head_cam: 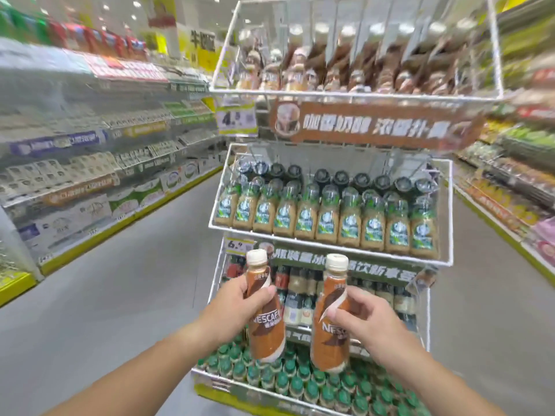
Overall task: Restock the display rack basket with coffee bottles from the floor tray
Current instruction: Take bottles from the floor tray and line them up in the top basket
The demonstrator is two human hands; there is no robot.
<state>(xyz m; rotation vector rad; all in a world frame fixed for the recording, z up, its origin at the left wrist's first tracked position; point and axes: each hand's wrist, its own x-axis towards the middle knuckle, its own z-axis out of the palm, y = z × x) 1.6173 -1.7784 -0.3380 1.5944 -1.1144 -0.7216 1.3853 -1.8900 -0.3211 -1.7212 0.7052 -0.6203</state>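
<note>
So the person's mid-carry right now. The left hand (240,298) is wrapped around a brown plastic Nescafé coffee bottle with a cream cap (264,307), and the right hand (360,316) grips a second brown coffee bottle just like it (330,319), both upright at chest level in front of the white wire display rack (447,211).

The matching brown bottles sit way above the hands in the top white wire basket (354,94) (blurry, but same colours), so my guess is that's the target. Next move looks like lifting both up over that front rim and slotting them in. The floor tray isn't something I can pick out for sure.
</note>
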